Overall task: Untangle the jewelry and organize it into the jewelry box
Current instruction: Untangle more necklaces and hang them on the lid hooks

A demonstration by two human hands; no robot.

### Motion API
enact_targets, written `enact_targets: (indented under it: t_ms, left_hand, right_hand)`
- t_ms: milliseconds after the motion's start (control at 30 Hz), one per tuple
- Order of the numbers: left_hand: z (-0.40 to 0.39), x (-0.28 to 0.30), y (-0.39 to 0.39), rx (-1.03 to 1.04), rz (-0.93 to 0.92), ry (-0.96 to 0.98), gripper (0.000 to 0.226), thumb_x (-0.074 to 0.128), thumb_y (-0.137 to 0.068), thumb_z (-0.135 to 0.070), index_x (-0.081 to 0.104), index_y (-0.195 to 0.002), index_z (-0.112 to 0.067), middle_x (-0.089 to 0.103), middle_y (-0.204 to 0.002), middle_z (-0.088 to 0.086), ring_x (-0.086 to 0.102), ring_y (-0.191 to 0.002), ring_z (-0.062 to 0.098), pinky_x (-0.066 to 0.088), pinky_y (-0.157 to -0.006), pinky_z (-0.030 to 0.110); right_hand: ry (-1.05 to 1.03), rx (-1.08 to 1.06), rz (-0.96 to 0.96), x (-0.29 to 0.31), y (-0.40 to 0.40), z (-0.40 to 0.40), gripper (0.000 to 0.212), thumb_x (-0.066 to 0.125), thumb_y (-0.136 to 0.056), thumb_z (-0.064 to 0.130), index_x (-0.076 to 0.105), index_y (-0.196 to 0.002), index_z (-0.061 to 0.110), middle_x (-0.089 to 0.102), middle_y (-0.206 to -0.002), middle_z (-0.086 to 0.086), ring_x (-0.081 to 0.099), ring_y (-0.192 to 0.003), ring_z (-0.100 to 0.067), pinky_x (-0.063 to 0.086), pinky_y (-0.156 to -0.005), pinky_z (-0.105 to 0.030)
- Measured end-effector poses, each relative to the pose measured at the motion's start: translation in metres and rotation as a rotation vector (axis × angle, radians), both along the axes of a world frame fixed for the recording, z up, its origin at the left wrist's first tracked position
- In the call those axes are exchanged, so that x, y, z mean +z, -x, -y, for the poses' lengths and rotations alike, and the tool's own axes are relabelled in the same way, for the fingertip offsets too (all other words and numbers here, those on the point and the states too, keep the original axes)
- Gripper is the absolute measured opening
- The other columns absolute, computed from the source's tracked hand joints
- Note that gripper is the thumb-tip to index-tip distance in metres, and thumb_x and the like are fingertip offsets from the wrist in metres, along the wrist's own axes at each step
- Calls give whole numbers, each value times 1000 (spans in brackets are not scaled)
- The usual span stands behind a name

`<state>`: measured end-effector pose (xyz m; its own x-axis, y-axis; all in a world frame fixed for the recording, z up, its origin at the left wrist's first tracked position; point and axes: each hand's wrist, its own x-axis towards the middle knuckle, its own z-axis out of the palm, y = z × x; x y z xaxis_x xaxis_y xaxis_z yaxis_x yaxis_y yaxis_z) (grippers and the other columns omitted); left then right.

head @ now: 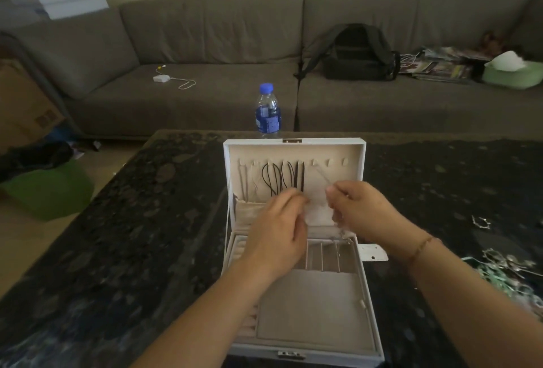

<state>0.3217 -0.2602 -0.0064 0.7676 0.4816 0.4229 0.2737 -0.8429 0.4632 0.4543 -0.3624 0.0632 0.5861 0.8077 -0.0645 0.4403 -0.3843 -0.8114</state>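
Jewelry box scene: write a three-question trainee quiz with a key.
1. True or false: the jewelry box lid stands open.
2. What hangs on the lid's hooks? A) black cords B) rings C) watches
3. What stands on the table just behind the box?

Key: 1 true. 2 A. 3 The water bottle with a blue cap. Both the left hand and right hand pinch a thin chain before the lid.

White jewelry box, black cords
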Motion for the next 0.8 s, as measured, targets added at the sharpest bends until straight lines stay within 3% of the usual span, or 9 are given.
enact_targets:
  t_ms: [67,167,267,367,600,800]
  left_hand:
    - [4,1,-4,30,-38,21,37,50,-96,-17,55,-133,-19,54,-132,-5,55,-113,11,50,-94,28]
    - [10,0,-7,62,-111,49,41,50,-98,-24,47,-139,-24,49,-135,-7,59,-104,12,53,-82,30]
    - [16,-3,-7,68,-138,75,41,47,-100,-29,46,-141,-23,45,-133,-7,56,-103,11,48,-82,25]
    - [28,-8,-3,46,-149,96,41,48,-99,-28,47,-140,-21,40,-133,-8,55,-91,10,48,-81,27]
    - [35,-11,2,63,-155,106,42,49,-98,-31,43,-139,-23,33,-141,-8,57,-107,15,50,-88,33]
    - [35,-11,0,63,-141,94,44,52,-97,-33,43,-139,-23,35,-142,-6,59,-101,15,50,-83,30]
  right_hand:
    - [13,29,10,15,-1,2,37,43,-102,35,66,-80,15,69,-84,-14,62,-74,-23,47,-62,-25]
    - [38,95,32,33,-4,-1,40,43,-102,35,70,-80,16,71,-93,-13,61,-82,-25,48,-72,-30]
    - [-11,120,-24,47,-6,-11,35,42,-104,27,69,-84,15,74,-87,-1,58,-73,-11,43,-65,-24]
    - [-85,97,-97,54,-7,-22,31,41,-104,20,66,-90,10,73,-79,-3,57,-65,-15,45,-55,-25]
    - [-130,40,-47,44,-4,-33,32,42,-104,20,64,-83,12,70,-77,-8,63,-66,-17,52,-61,-28]
    - [-30,42,70,21,-9,-31,32,46,-102,21,66,-79,13,70,-72,-2,63,-62,-13,51,-58,-22]
